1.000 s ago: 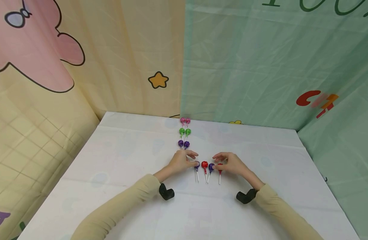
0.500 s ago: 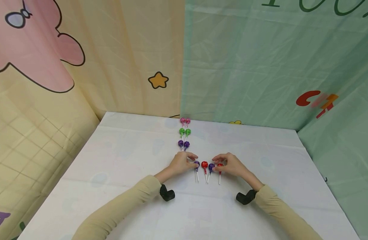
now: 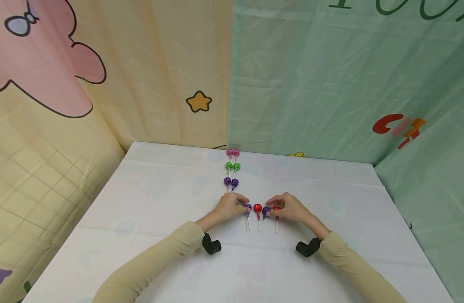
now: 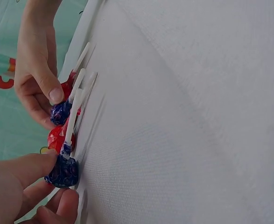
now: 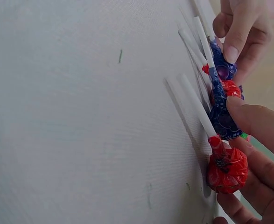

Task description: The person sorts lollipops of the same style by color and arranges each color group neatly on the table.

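Observation:
In the head view, my left hand (image 3: 229,206) pinches the purple lollipop (image 3: 248,207) at the left end of a short row. My right hand (image 3: 292,208) pinches another purple lollipop (image 3: 266,211) by its wrapped head, which the right wrist view shows with the thumb on the dark wrapper (image 5: 224,122). Between these two lies a red lollipop (image 3: 257,208), its stick end close to the right purple one's. A second red lollipop (image 5: 228,170) lies under the right hand's fingers; whether they touch it I cannot tell. All the white sticks point toward me.
Behind the left hand, paired lollipops run up the white table (image 3: 171,181): purple (image 3: 227,181), green (image 3: 229,166), and pink (image 3: 230,152) at the far edge. Printed curtains (image 3: 311,84) rise behind the table. Each wrist carries a black camera mount (image 3: 211,245).
My right hand has shifted slightly left with its purple lollipop, closer to the red one beside it. The left hand stays nearly in place on its purple lollipop.

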Available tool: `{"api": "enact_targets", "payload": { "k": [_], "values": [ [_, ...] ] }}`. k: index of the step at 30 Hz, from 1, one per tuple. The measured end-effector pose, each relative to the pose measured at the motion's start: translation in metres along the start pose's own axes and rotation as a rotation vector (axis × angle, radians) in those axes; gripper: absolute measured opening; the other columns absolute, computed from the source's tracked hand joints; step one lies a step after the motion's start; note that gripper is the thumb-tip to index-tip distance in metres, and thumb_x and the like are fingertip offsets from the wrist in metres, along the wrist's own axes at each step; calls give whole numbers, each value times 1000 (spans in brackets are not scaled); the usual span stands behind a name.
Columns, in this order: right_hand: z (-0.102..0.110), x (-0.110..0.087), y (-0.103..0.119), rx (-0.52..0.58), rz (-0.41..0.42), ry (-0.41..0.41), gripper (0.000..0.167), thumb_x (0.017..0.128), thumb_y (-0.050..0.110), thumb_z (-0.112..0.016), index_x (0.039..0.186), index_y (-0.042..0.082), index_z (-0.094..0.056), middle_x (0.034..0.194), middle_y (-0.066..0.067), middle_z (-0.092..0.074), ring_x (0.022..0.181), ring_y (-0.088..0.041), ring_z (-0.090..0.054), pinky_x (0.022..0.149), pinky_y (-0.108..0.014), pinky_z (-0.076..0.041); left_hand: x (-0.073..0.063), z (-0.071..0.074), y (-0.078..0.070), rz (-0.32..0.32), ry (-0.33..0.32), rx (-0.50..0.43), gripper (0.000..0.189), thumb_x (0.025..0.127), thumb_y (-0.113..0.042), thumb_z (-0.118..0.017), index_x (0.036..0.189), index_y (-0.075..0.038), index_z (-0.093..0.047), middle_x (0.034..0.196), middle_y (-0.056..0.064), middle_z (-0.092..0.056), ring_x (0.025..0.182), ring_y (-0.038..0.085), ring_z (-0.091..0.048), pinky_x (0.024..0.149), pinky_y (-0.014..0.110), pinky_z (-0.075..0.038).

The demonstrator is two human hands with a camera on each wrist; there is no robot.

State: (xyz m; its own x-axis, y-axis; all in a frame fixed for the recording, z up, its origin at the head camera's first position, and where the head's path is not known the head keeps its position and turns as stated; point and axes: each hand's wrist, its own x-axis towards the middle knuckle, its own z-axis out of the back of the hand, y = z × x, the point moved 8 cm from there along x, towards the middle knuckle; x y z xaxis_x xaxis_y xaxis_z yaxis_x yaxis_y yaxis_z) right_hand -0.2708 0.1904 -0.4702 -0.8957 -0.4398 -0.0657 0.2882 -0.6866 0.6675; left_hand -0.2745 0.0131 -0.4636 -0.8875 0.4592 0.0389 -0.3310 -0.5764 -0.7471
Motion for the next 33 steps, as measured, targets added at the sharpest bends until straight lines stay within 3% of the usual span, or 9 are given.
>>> {"api": "enact_targets", "payload": {
  "k": [10,33],
  "values": [
    [-5,2,5,17,41,57,30,82,26,-76,105,7,-74,88,-1,-72,72,-9,-51,59,-21,-39,-2,0,-3,7,-3,-10,26,80,-17,-77,102,-4,-73,92,7,-74,75,11,-64,68,21,-47],
    [-6,2,8,9,42,51,28,82,27,-76,105,9,-74,94,-2,-73,70,-8,-48,59,-20,-37,-6,2,4,50,-16,-18,27,79,-21,-79,101,-6,-75,88,3,-75,73,6,-66,69,21,-50]
  ]
}}
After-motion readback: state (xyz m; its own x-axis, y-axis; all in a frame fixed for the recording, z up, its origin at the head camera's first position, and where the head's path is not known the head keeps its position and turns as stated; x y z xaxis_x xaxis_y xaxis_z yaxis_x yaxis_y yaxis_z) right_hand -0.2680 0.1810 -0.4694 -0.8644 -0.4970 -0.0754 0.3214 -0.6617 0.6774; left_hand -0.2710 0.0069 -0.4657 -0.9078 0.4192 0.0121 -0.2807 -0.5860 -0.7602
